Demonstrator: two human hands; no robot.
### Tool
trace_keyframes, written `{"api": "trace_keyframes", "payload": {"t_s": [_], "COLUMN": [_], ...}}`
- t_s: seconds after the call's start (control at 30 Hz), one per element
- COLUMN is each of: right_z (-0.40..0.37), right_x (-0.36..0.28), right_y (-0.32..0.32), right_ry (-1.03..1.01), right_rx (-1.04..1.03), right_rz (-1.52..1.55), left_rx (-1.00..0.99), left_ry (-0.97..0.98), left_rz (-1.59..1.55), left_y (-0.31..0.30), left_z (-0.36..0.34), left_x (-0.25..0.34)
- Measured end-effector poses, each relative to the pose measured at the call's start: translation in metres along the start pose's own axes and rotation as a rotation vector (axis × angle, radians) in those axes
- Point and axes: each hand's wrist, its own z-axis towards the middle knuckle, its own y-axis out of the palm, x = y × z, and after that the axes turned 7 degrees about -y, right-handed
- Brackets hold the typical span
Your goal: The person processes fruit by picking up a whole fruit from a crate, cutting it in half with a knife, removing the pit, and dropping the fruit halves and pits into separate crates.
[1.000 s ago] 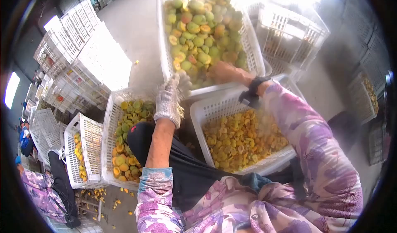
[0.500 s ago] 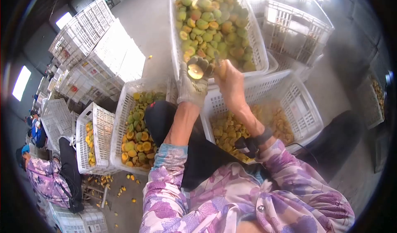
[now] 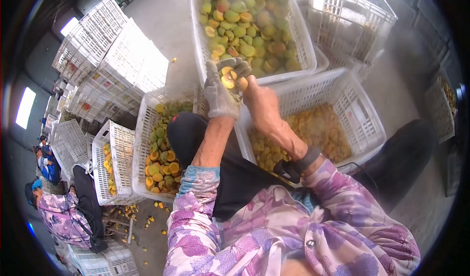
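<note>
My left hand (image 3: pixel 221 92), in a pale knitted glove with darker fingertips, is palm up with its fingers curled around a cut peach (image 3: pixel 227 77). The yellow flesh faces upward. Against the fruit, my bare right hand (image 3: pixel 264 104) is closed on a small knife with a rounded wooden handle (image 3: pixel 242 83); its blade cannot be made out. Just beyond both hands stands a white crate (image 3: pixel 199 55) of whole green and reddish peaches (image 3: pixel 247 24). Below my right forearm, another white crate (image 3: pixel 364 121) holds cut yellow pieces (image 3: pixel 318 129).
On the left, a white crate (image 3: pixel 138 151) contains green and orange fruit (image 3: pixel 164 163), beside a smaller crate (image 3: pixel 112 129). Stacked crates (image 3: pixel 122 55) rise behind them. More crates (image 3: pixel 347 21) stand at upper right. A co-worker (image 3: pixel 63 212) sits at far left, near scattered fruit scraps (image 3: pixel 149 221).
My right hand has moved left and down, bringing the knife against the fruit. The cut face, earlier a single round, now appears divided. The view has shifted slightly.
</note>
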Motion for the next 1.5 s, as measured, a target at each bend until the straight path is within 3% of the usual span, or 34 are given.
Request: {"api": "trace_keyframes", "payload": {"t_s": [0.07,0.13,0.17,0.23,0.27,0.33,0.4,0.47,0.5,0.57,0.67,0.77,0.83,0.87,0.93,1.03,1.1,1.13,1.17,1.23,1.27,1.3,1.33,1.37,1.4,1.43,1.47,1.5], "right_z": [-0.002,-0.006,-0.003,0.008,0.006,0.009,0.015,0.021,0.019,0.012,-0.008,-0.008,0.0,-0.006,-0.017,-0.02,-0.001,-0.005,-0.001,0.006,0.005,0.001,-0.005,0.001,0.004,-0.01,-0.028,-0.038], "right_x": [0.01,0.036,0.032,0.003,-0.003,0.003,0.017,0.038,0.043,0.032,0.023,0.003,-0.018,-0.002,0.029,0.031,-0.014,0.004,0.011,0.017,0.02,0.04,0.069,0.045,0.03,0.054,0.093,0.138], "right_y": [0.011,0.03,0.012,-0.049,-0.06,-0.069,-0.068,-0.049,-0.044,-0.044,-0.037,-0.044,-0.063,-0.048,-0.017,-0.018,-0.071,-0.077,-0.084,-0.097,-0.094,-0.083,-0.068,-0.075,-0.106,-0.119,-0.136,-0.124], "right_ry": [-0.007,-0.305,-0.304,0.412,0.524,0.454,0.392,-0.341,-0.336,-0.212,-0.173,-0.105,0.383,0.393,-0.46,-0.498,0.464,0.455,0.455,0.478,0.257,0.252,-0.267,-0.744,-0.253,-0.493,-0.731,-0.732], "right_rx": [-0.032,0.114,0.111,-0.607,-0.633,-0.64,-0.649,-0.243,-0.236,-0.236,-0.252,-0.332,-0.602,-0.602,-0.033,-0.044,-0.819,-0.885,-0.88,-1.109,-1.009,-1.01,-0.7,-0.352,-0.861,-0.784,-0.697,-0.7], "right_rz": [0.011,0.266,0.267,0.996,1.194,1.128,1.067,0.395,0.391,0.044,0.229,0.355,0.516,0.516,0.093,0.231,0.54,0.937,0.937,1.094,0.873,0.867,0.541,0.194,-0.166,-0.121,-0.073,-0.071], "left_rx": [0.034,0.067,0.039,0.007,-0.001,-0.022,-0.048,-0.071,-0.082,-0.051,0.226,0.299,0.273,0.304,0.328,0.394,0.228,0.153,0.148,-0.434,-0.208,-0.211,-0.01,0.193,0.243,0.298,0.354,0.397], "left_ry": [0.016,0.035,0.088,0.137,0.156,0.173,0.036,-0.109,-0.179,-0.206,-0.248,-0.204,-0.213,-0.151,-0.094,-0.091,-0.211,-0.317,-0.318,-0.408,-0.358,-0.353,-0.401,-0.448,-0.364,-0.283,-0.205,0.228], "left_rz": [0.017,0.033,0.127,0.223,0.268,0.308,0.249,0.197,0.17,0.147,0.057,0.057,0.033,0.029,0.018,0.207,0.131,0.186,0.188,-0.082,-0.046,-0.049,-0.114,-0.177,-0.086,0.002,0.23,0.505], "left_y": [0.006,0.009,0.009,0.013,0.019,0.026,0.02,0.016,0.014,0.02,0.029,0.02,0.015,0.016,0.02,0.025,0.031,0.033,0.024,0.005,0.023,0.023,0.022,0.021,0.014,0.002,-0.052,-0.053], "left_z": [-0.005,-0.009,-0.011,-0.019,-0.024,-0.024,-0.013,-0.004,-0.001,-0.003,-0.012,-0.009,-0.007,-0.004,-0.006,-0.009,-0.016,-0.02,-0.014,0.002,-0.012,-0.011,-0.009,-0.008,-0.007,-0.006,0.017,0.005], "left_x": [0.003,0.007,0.007,0.01,0.013,0.013,0.009,0.005,0.002,0.003,0.004,-0.003,-0.004,-0.008,-0.014,-0.008,-0.001,0.005,0.004,-0.006,-0.001,0.001,0.004,0.01,0.022,0.042,0.053,0.07]}}
